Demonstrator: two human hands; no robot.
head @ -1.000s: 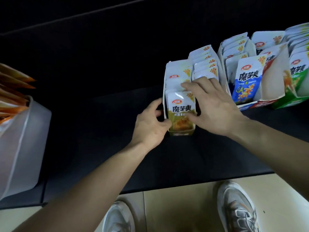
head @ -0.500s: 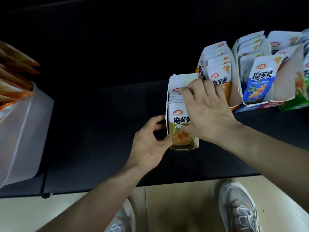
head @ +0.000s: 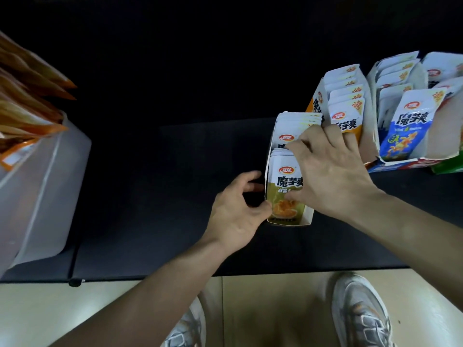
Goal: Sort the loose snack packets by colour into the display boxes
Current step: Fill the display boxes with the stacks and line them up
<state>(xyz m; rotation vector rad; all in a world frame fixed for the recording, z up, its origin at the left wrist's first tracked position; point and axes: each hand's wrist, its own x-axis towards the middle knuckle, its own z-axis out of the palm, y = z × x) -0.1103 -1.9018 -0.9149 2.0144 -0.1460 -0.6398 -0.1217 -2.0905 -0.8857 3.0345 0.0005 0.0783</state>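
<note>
The olive packets (head: 284, 194) stand upright in a row, one behind another, inside the olive box (head: 307, 219), a white-walled box open at the top that sits toward the front edge of the dark surface (head: 150, 209), right of its middle. The right hand (head: 330, 176) comes in from the right and lies over the row: its fingers (head: 304, 142) curl across the packet tops midway along the box while the thumb presses the face of the nearest packet, so it grips a bunch of them between thumb and fingers. The left hand (head: 235, 216) holds the olive box at its near-left corner, thumb against the front by the nearest packet and curled fingers reaching to the left wall. Just behind and to the right, touching or nearly touching the olive box's far end, stands the orange box (head: 313, 106), filled with orange packets (head: 347, 116) in a row. Beside it on the right is the blue box (head: 390, 164), its front wall torn low, with a blue packet (head: 406, 126) leaning at the front and more behind. The green box (head: 448, 167) shows only partly at the right edge; its contents are hard to make out. Well apart, at the left edge of the surface, stands a translucent bin (head: 42, 186) with orange pouches (head: 27, 103) sticking out of its top. Below the front edge, two grey shoes (head: 360, 311) rest on a pale floor (head: 275, 309).
</note>
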